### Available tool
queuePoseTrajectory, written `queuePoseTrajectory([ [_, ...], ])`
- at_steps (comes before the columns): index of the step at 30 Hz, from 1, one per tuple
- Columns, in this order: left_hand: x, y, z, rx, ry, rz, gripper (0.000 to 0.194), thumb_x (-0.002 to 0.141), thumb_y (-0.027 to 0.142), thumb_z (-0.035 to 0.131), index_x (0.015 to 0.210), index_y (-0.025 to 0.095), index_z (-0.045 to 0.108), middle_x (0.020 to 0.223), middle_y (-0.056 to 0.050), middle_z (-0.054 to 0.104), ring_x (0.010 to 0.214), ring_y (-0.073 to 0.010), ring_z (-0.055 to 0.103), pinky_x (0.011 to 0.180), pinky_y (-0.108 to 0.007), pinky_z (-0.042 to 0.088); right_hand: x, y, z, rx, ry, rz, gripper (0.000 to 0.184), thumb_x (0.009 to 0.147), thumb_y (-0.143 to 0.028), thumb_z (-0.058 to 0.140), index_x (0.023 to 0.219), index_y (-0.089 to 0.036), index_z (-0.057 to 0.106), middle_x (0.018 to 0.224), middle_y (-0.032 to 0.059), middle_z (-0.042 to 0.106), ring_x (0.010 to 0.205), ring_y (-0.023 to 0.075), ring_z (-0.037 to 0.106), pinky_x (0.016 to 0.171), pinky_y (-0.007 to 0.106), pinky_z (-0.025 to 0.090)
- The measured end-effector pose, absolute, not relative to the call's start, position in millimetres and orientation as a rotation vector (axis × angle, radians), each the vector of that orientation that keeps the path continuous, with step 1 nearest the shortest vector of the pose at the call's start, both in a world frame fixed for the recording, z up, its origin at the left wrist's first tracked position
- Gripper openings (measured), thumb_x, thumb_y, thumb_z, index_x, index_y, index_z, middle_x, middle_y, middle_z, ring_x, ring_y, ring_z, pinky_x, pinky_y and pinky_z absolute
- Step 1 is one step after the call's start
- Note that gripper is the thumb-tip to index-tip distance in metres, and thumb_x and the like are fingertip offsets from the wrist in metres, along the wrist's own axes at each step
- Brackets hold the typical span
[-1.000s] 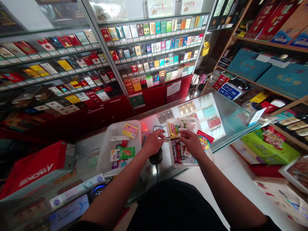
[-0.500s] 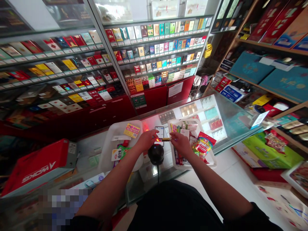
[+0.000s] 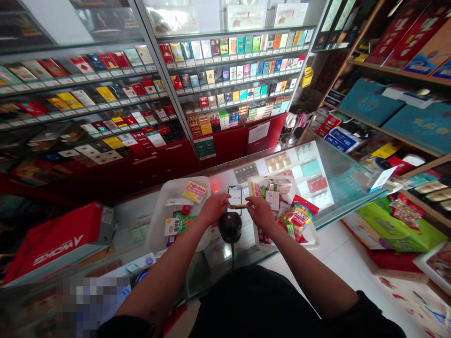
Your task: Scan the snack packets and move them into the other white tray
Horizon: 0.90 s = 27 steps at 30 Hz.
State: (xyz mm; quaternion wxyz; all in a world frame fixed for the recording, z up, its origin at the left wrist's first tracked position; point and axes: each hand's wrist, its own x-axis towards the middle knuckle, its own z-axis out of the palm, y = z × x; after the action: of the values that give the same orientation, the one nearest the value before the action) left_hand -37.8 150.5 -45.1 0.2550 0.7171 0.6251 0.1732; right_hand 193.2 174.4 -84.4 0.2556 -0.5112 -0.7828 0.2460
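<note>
Between my two hands is a slim gold pack [image 3: 237,206], too small to read. The fingers of my left hand [image 3: 214,210] pinch its left end, and those of my right hand [image 3: 261,213] pinch its right end. Just below it stands a black round-headed scanner [image 3: 229,228] with a cable running toward me. Behind the pack, a phone [image 3: 235,192] with a lit screen lies on the counter, partly covered by the hands.
Left of my hands, a white tray [image 3: 154,220] holds several packets. The right white tray [image 3: 313,243] carries more, including a rainbow yake candy bag [image 3: 299,216]. A red box [image 3: 59,244] stands on the glass counter [image 3: 338,183] at left. Cigarette shelves [image 3: 232,58] rise behind.
My left hand has closed on the left end of the gold pack, which now sits level between both hands. The red light on the pack is gone. The view has shifted slightly.
</note>
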Motion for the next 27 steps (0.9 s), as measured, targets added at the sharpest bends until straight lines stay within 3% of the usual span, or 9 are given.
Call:
queuePoseTrajectory([
  [3,-38,149,-44,1.959,1.708,0.456,0.033,0.086,0.021,0.061,0.116,0.023,0.072,0.123,-0.01,0.073,0.114,-0.027,0.066,0.101,-0.035,0.046,191,177,-83,-1.389,-2.126,0.677,0.028,0.088,-0.015,0.059,0.113,-0.02,0.072,0.097,0.0063,0.076,0.099,0.0233,0.066,0.093,0.036,0.047],
  [10,-55,145,-38,1.842,1.781,0.505,0.037,0.086,0.018,0.058,0.12,0.024,0.071,0.108,-0.007,0.077,0.108,-0.0246,0.068,0.102,-0.035,0.046,174,181,-66,-1.324,-2.176,0.691,0.026,0.09,-0.016,0.059,0.112,-0.02,0.071,0.098,0.0067,0.076,0.099,0.0233,0.067,0.095,0.036,0.046],
  [19,-119,120,-21,1.849,1.862,0.553,0.033,0.086,0.022,0.055,0.115,0.022,0.069,0.112,-0.005,0.076,0.112,-0.0242,0.068,0.104,-0.038,0.046,112,156,-25,-1.079,-2.485,0.607,0.029,0.092,-0.013,0.055,0.116,-0.021,0.071,0.105,0.0098,0.074,0.102,0.0236,0.065,0.094,0.034,0.043],
  [23,-145,103,-12,1.744,1.941,0.489,0.03,0.082,0.025,0.054,0.107,0.023,0.07,0.107,-0.004,0.078,0.105,-0.024,0.07,0.102,-0.036,0.049,77,132,-17,-0.919,-2.654,0.557,0.02,0.092,-0.014,0.055,0.105,-0.018,0.069,0.095,0.0107,0.074,0.095,0.0252,0.066,0.089,0.036,0.044],
  [27,-167,85,-10,1.625,1.994,0.461,0.039,0.08,0.033,0.056,0.117,0.023,0.067,0.103,-0.003,0.079,0.101,-0.0245,0.072,0.1,-0.036,0.05,45,108,-18,-0.716,-2.775,0.505,0.016,0.089,-0.016,0.056,0.102,-0.016,0.065,0.091,0.0103,0.074,0.088,0.0256,0.068,0.083,0.036,0.047],
])
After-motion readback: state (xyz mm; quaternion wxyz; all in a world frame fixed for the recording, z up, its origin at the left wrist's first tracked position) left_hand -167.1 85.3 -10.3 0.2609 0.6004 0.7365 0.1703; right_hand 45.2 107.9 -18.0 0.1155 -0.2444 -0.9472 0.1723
